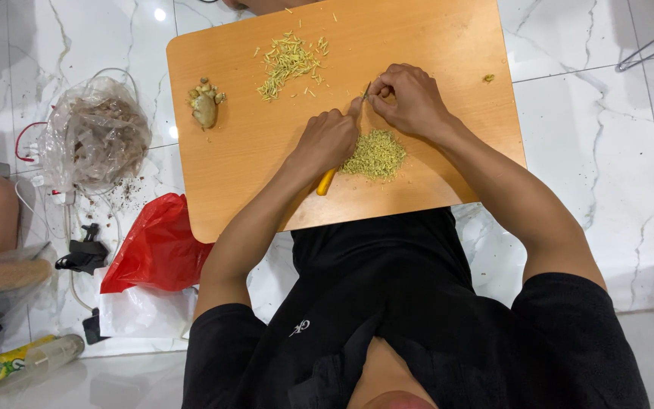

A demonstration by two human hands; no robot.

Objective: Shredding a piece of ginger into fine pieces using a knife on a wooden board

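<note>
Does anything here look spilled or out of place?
Yes: brown crumbs lie scattered on the marble floor beside the clear plastic bag, left of the wooden board. A few yellow shreds sit apart from the piles.

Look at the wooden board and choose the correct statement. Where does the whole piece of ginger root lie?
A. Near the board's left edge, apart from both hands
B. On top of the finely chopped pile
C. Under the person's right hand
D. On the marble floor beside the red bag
A: the ginger root rests near the left edge of the wooden board, well away from the left hand and right hand.
</note>
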